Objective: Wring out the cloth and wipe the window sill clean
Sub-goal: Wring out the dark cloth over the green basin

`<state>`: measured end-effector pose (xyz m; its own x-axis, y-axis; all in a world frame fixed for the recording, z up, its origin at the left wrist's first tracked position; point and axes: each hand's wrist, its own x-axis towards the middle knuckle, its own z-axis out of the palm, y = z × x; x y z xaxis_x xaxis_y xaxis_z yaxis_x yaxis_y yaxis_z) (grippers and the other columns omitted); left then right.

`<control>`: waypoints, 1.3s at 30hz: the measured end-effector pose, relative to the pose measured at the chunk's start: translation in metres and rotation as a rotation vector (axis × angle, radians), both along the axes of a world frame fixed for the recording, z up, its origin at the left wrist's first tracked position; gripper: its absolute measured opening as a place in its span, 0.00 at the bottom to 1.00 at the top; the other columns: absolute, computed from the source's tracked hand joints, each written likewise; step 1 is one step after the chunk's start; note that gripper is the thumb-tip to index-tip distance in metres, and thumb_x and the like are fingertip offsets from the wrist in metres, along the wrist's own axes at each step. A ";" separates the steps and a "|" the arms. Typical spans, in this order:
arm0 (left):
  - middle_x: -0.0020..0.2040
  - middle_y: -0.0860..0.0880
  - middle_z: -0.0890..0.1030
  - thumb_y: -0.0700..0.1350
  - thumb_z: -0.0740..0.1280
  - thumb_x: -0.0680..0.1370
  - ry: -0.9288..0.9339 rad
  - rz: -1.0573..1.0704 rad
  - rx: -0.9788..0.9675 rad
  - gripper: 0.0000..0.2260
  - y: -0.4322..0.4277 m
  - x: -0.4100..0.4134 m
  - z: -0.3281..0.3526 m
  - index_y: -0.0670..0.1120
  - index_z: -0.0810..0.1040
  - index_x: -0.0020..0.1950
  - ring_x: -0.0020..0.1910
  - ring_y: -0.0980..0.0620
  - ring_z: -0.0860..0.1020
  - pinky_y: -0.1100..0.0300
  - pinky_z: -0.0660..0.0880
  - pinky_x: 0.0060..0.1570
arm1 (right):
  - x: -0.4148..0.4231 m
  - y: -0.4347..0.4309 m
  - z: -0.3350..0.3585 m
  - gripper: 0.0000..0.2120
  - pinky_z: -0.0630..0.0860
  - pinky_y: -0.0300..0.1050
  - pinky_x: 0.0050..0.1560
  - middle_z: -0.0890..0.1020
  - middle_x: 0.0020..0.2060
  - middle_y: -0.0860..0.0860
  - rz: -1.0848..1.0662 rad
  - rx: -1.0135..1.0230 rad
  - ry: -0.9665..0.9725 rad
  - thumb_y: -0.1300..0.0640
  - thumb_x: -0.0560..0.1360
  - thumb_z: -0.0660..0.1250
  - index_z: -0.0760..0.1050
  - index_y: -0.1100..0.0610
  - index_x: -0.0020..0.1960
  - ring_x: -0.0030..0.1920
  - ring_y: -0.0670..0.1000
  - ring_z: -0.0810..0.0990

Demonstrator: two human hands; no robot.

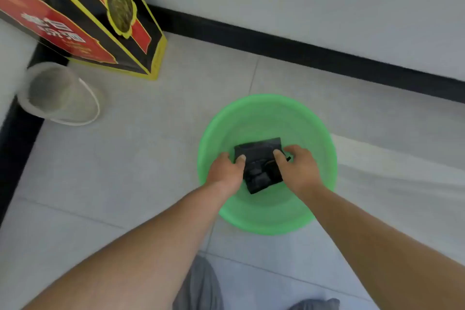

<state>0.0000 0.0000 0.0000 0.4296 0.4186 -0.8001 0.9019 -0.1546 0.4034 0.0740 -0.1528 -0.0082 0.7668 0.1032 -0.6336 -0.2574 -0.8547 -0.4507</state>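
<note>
A dark, wet-looking cloth (260, 165) lies folded inside a round green basin (266, 118) on the tiled floor. My left hand (225, 171) grips the cloth's left edge, thumb on top. My right hand (298, 167) grips its right edge, thumb and fingers closed over the fabric. Both hands are inside the basin, over its middle. The window sill is out of view.
A clear plastic bucket (56, 93) with a white handle stands at the left. Behind it a black, red and yellow carton (83, 15) leans in the corner. A black skirting board (302, 50) runs along the white wall. My grey trouser knees (201, 284) show at the bottom.
</note>
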 end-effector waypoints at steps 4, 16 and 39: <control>0.64 0.42 0.77 0.55 0.61 0.82 0.030 0.101 0.037 0.22 -0.008 0.009 -0.026 0.41 0.71 0.68 0.61 0.40 0.76 0.55 0.70 0.54 | 0.008 0.009 -0.023 0.27 0.73 0.49 0.59 0.76 0.62 0.57 -0.105 -0.048 0.024 0.37 0.76 0.64 0.72 0.55 0.66 0.60 0.59 0.77; 0.53 0.46 0.83 0.47 0.63 0.79 -0.051 0.567 -0.392 0.08 -0.026 0.011 -0.030 0.50 0.77 0.57 0.50 0.46 0.82 0.47 0.80 0.53 | 0.005 0.018 -0.028 0.11 0.81 0.51 0.47 0.85 0.47 0.53 -0.483 0.296 0.385 0.45 0.78 0.66 0.80 0.52 0.49 0.46 0.54 0.83; 0.66 0.49 0.76 0.49 0.67 0.80 -0.222 0.379 -0.372 0.27 -0.006 0.003 -0.007 0.50 0.62 0.76 0.60 0.47 0.79 0.47 0.75 0.63 | -0.008 0.000 0.004 0.13 0.79 0.65 0.50 0.83 0.49 0.56 -0.503 0.618 0.441 0.66 0.79 0.60 0.74 0.52 0.57 0.47 0.58 0.82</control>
<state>0.0028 -0.0059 -0.0072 0.4793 0.2834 -0.8306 0.7539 0.3515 0.5550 0.0661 -0.1526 -0.0043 0.5144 0.2411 -0.8230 -0.7923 -0.2335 -0.5636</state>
